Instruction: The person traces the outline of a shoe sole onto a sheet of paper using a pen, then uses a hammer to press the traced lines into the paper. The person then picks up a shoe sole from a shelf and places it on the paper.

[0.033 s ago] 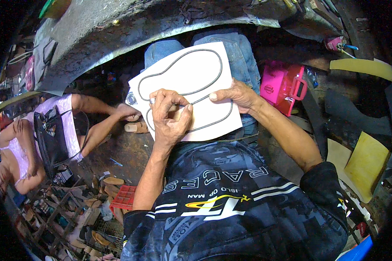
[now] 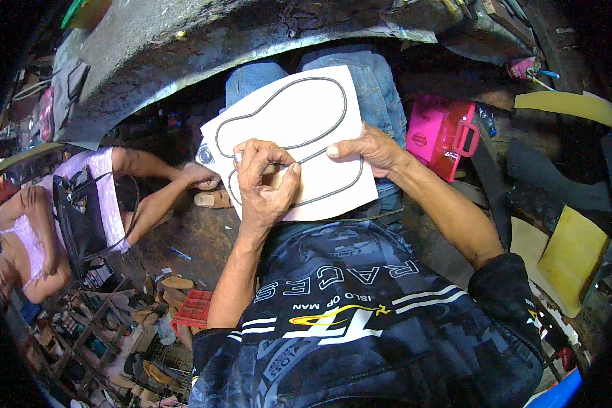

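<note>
A white sheet or board (image 2: 319,178) lies tilted across my lap. On it a dark cord (image 2: 345,102) traces two rounded, sole-like outlines, one above the other. My left hand (image 2: 262,178) rests on the sheet's middle, fingers curled and thumb meeting the index finger at the cord of the lower outline. The palm hides part of that outline. At the right edge, my right hand (image 2: 374,149) grips the sheet with its thumb flat on top near the cord and the other fingers underneath, out of sight.
A worn grey bench (image 2: 204,44) spans the far side. To the right are a pink case (image 2: 442,136) and yellow sheets (image 2: 572,251). At left sits another person with a black bag (image 2: 81,217); a red crate (image 2: 194,308) and scattered sole-shaped pieces (image 2: 177,281) lie nearer.
</note>
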The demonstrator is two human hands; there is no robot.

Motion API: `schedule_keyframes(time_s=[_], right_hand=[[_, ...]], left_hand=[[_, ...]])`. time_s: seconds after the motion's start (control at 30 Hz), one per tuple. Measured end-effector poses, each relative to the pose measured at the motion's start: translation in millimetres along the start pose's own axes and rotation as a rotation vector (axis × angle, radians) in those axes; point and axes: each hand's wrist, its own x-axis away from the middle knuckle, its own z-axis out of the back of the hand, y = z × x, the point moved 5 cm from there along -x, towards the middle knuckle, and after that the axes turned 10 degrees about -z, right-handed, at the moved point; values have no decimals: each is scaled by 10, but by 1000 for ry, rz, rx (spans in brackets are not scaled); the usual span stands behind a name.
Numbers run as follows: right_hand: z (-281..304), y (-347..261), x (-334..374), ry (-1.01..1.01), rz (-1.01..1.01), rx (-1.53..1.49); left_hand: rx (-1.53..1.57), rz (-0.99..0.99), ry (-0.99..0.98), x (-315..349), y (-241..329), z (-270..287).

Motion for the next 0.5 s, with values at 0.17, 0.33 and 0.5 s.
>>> schedule_keyframes(time_s=[0.17,0.33,0.5], right_hand=[[3,-3,-9,-3,13,9],[10,0,3,26,-5,31],[2,-6,21,13,17,54]], left_hand=[[-52,-67,-35,-49,39,12],[2,82,-62,-45,65,15],[147,239,-84,-38,65,49]])
